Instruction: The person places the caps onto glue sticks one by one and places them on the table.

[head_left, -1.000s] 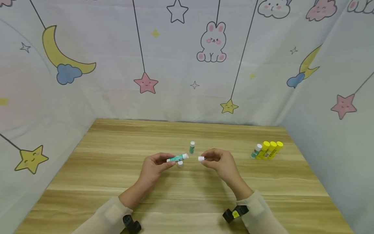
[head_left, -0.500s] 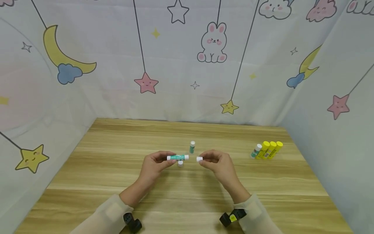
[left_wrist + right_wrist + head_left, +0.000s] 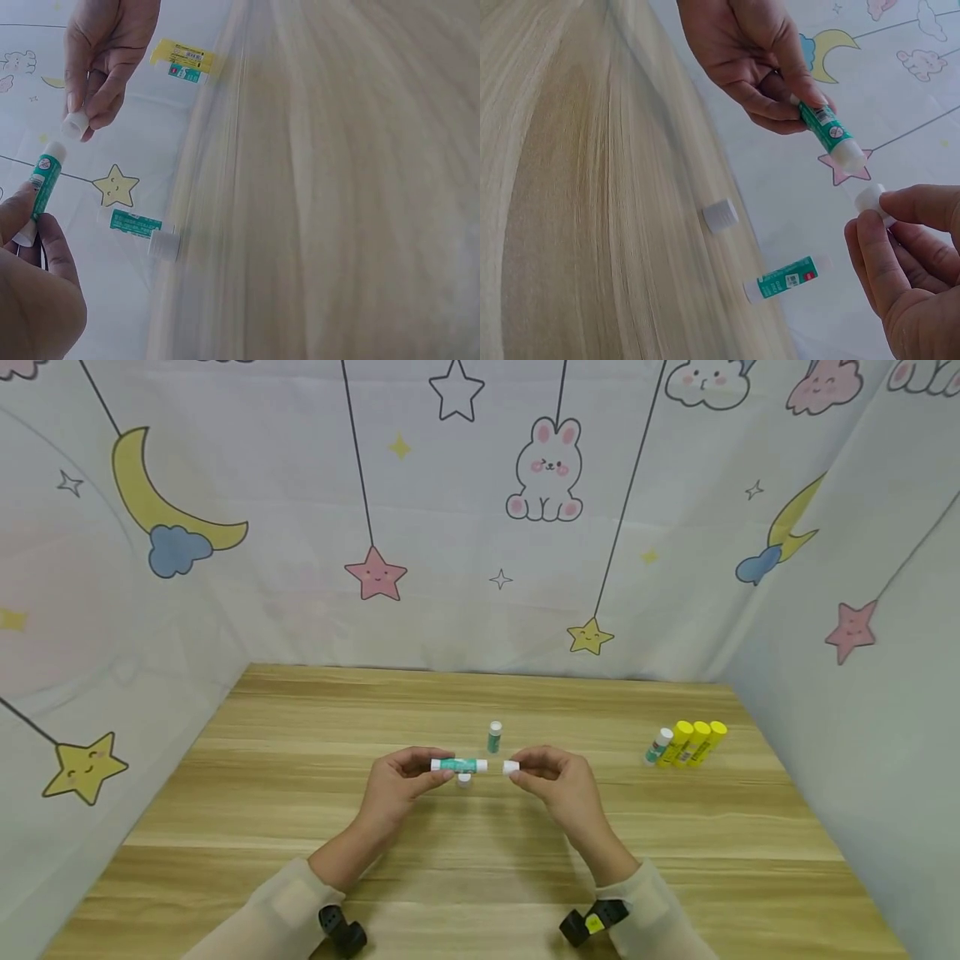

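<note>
My left hand (image 3: 408,778) grips a green and white glue stick (image 3: 463,766) near its left end, held level above the table. Its uncapped white end points right. In my right hand (image 3: 558,781) a small white cap (image 3: 511,767) is pinched between thumb and fingers, its hollow side facing the glue stick. A short gap parts the two, as the right wrist view shows between the glue stick's tip (image 3: 850,155) and the cap (image 3: 871,199). Below the held stick, another white cap (image 3: 721,216) lies on the table. Behind it stands a second green glue stick (image 3: 494,737).
At the right of the wooden table (image 3: 300,710) several yellow glue sticks (image 3: 701,743) stand in a row, with a white-capped green glue stick (image 3: 658,747) at their left. A patterned white curtain (image 3: 450,527) hangs behind and beside the table.
My left hand has turned the glue stick from a slight tilt to level. My right hand has moved a little left, bringing the cap nearer to the stick's end.
</note>
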The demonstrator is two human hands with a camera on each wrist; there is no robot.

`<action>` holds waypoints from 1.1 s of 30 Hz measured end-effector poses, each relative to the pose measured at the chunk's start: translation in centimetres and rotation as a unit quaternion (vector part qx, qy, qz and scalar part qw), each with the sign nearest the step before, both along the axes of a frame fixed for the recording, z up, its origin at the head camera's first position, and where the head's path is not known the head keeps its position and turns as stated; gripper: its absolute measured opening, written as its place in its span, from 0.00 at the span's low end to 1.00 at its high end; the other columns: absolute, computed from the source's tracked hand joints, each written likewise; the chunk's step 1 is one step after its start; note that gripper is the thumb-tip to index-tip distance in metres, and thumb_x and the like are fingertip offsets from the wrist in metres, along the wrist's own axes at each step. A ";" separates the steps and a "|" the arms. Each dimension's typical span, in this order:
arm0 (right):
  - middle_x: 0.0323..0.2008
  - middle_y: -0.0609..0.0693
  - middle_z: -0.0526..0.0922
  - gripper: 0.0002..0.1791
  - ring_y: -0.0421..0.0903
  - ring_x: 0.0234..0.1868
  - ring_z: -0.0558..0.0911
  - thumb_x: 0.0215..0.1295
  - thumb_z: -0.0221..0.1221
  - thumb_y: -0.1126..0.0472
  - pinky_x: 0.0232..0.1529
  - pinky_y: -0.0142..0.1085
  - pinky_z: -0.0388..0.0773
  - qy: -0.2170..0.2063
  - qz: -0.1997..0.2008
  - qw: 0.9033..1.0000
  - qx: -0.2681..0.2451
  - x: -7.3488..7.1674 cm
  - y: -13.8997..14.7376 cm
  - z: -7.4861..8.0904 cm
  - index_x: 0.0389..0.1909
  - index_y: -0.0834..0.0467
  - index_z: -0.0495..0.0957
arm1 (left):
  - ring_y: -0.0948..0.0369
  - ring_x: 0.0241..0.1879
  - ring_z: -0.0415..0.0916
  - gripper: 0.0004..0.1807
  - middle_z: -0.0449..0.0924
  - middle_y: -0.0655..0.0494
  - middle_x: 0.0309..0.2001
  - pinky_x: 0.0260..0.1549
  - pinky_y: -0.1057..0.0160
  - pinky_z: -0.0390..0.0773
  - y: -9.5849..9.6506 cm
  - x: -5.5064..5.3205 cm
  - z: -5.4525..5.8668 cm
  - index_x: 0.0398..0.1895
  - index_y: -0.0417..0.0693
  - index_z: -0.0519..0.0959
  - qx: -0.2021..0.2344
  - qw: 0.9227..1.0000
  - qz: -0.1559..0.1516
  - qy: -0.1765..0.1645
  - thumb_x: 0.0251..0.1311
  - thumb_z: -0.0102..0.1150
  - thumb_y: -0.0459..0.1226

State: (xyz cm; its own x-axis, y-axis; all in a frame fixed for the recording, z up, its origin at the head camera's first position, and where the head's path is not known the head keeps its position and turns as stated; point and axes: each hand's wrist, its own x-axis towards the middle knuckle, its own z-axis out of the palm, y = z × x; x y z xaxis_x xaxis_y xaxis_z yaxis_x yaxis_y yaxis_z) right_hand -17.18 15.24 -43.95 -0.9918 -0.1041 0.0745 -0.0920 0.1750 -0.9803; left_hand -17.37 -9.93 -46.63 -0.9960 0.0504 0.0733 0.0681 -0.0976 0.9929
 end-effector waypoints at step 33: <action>0.42 0.54 0.87 0.10 0.50 0.44 0.86 0.61 0.71 0.66 0.43 0.32 0.85 0.007 0.013 1.000 -0.018 0.7 -1.3 -0.2 0.43 0.60 0.87 | 0.50 0.47 0.82 0.16 0.87 0.50 0.46 0.44 0.62 0.86 0.3 0.1 -0.3 0.47 0.34 0.85 0.009 1.000 -0.025 0.009 0.56 0.74 0.30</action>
